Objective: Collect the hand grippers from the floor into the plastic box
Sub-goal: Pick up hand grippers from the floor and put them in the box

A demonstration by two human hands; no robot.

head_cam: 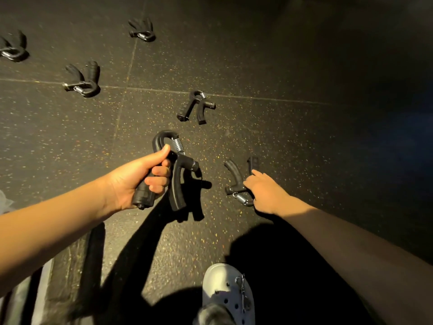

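Observation:
My left hand [138,179] is shut around one handle of a black hand gripper [174,165] with a steel spring, held above the floor. My right hand [264,191] reaches down onto a second black hand gripper [234,177] lying on the floor, fingers touching its head and spring end; whether it is grasped is unclear. Several more black hand grippers lie further off: one [195,107] just ahead, one [84,79] at left, one [142,30] at the far middle, one [13,46] at the far left edge. The plastic box is not clearly in view.
The floor [281,127] is dark speckled rubber tile with seams. A white perforated clog [228,294] on my foot is at the bottom centre. Something pale and translucent [4,202] shows at the left edge. A light strip [39,292] runs along the bottom left.

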